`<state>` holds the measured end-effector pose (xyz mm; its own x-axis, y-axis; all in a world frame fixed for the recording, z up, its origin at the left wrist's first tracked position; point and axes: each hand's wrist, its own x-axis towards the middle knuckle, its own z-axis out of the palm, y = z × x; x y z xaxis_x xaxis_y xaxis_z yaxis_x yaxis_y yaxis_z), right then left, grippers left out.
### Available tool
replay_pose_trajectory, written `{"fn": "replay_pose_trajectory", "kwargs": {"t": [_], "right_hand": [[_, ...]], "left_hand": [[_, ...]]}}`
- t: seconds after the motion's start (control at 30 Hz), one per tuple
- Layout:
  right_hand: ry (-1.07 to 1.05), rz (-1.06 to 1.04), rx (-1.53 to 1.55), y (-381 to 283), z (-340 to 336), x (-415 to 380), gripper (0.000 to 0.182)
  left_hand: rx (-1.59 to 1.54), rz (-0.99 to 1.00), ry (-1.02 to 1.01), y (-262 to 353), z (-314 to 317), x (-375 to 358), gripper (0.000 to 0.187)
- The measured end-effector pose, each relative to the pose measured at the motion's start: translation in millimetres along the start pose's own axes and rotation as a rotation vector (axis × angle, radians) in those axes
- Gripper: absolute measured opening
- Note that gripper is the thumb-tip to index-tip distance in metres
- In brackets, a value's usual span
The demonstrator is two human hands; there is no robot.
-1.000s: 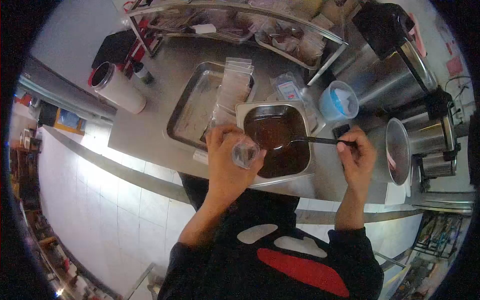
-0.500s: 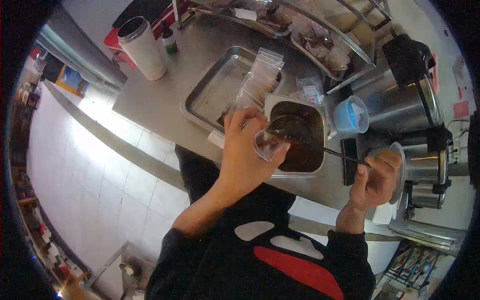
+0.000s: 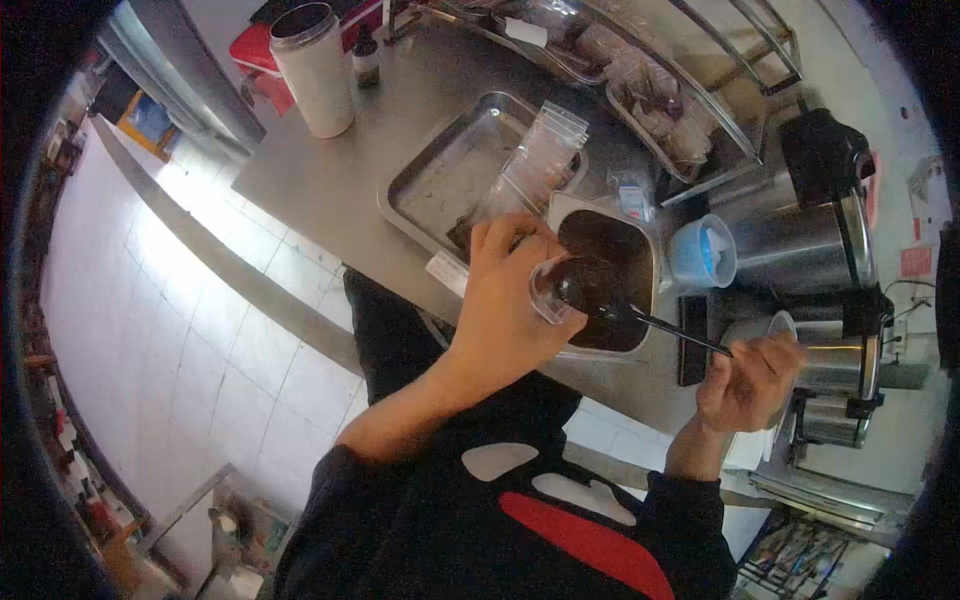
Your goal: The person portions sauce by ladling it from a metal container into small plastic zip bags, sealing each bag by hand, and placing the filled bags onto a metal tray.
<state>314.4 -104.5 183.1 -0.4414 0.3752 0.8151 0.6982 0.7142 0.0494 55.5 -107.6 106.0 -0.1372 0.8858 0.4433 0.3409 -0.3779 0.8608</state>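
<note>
A: Entry, head view. Left hand (image 3: 505, 300) wraps a small clear cup (image 3: 553, 285), fingers curled around its wall and thumb on the near side, holding it tilted over the steel pan (image 3: 650, 250) of dark sauce (image 3: 610, 250).

B: Right hand?

A: Right hand (image 3: 752, 380) is closed on the far end of a thin dark ladle (image 3: 650, 322), fingers pressed together around the handle. The bowl end sits at the mouth of the cup.

B: Handling notes for the cup?

A: Judged light and thin-walled, likely flexible plastic; a hard squeeze could buckle it. Best held around the mid-wall, as now. Sauce on the rim would probably make it slippery.

B: And the ladle?

A: Stiff and slim. With the grip at the tail end, the loaded bowl would tend to wobble; control looks finer nearer the bowl.

B: Surroundings?

A: 1 empty steel tray (image 3: 440, 185) with a stack of clear bags (image 3: 535, 155) leaning on it, 1 blue tub (image 3: 700, 252) just beside the pan, 1 white cylinder (image 3: 312, 70) well apart at the counter's far corner.
</note>
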Motion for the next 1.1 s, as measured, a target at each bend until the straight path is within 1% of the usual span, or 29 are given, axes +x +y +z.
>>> {"fn": "replay_pose_trajectory", "kwargs": {"t": [0.03, 0.17, 0.23, 0.27, 0.33, 0.37, 0.43, 0.47, 0.57, 0.63, 0.67, 0.73, 0.77, 0.87, 0.93, 0.97, 1.03, 1.1], "right_hand": [[-0.024, 0.015, 0.012, 0, 2, 0, 0.017], [-0.062, 0.055, 0.131, -2, 6, 4, 0.018], [-0.062, 0.114, 0.155, -3, 12, 0, 0.020], [-0.061, 0.142, 0.167, -3, 14, -2, 0.021], [-0.095, 0.296, 0.200, -8, 14, -7, 0.019], [-0.112, 0.372, 0.217, -10, 14, -9, 0.018], [-0.122, 0.353, 0.244, -6, 16, -14, 0.017], [-0.127, 0.344, 0.257, -5, 17, -15, 0.017], [-0.079, 0.512, 0.295, -7, 15, -21, 0.016], [-0.048, 0.687, 0.298, 1, 13, -39, 0.015], [-0.032, 0.774, 0.302, 7, 12, -50, 0.014], [-0.127, 0.873, 0.268, 18, 7, -67, 0.012], [-0.176, 0.922, 0.253, 22, 8, -72, 0.012], [-0.342, 0.660, 0.097, 26, 17, -82, 0.014], [-0.189, 0.558, -0.007, 7, 18, -61, 0.019], [-0.113, 0.506, -0.063, -6, 19, -48, 0.021], [-0.110, 0.499, 0.254, -31, 18, -35, 0.029], [-0.261, 0.382, 0.365, -58, 30, -11, 0.038]], "left_hand": [[-0.008, 0.016, 0.002, 0, 0, 0, 0.046], [-0.044, -0.095, 0.028, 6, 4, -1, 0.045], [-0.060, -0.125, 0.019, 8, 3, -1, 0.045], [-0.017, -0.106, 0.006, 8, 3, 0, 0.045], [0.071, -0.072, -0.019, 9, 1, 1, 0.045], [0.036, -0.085, 0.003, 10, 2, 1, 0.045], [-0.034, -0.108, 0.043, 10, 5, 0, 0.044], [-0.016, -0.084, 0.028, 10, 5, 1, 0.043], [0.017, -0.028, -0.013, 6, 2, 0, 0.039], [0.016, -0.010, -0.035, 0, 0, -3, 0.035], [-0.054, -0.043, -0.042, -1, 0, -5, 0.034], [-0.192, -0.109, -0.051, -2, -2, -8, 0.033], [-0.200, -0.100, -0.064, -3, -4, -8, 0.032], [-0.242, -0.081, -0.104, -2, -7, -9, 0.030], [-0.297, -0.077, -0.130, 7, -7, -9, 0.029], [-0.353, -0.116, -0.133, 13, -6, -9, 0.029], [-0.462, -0.203, -0.145, 24, -3, -13, 0.029], [-0.447, -0.122, -0.178, 26, 1, -16, 0.030]]}}
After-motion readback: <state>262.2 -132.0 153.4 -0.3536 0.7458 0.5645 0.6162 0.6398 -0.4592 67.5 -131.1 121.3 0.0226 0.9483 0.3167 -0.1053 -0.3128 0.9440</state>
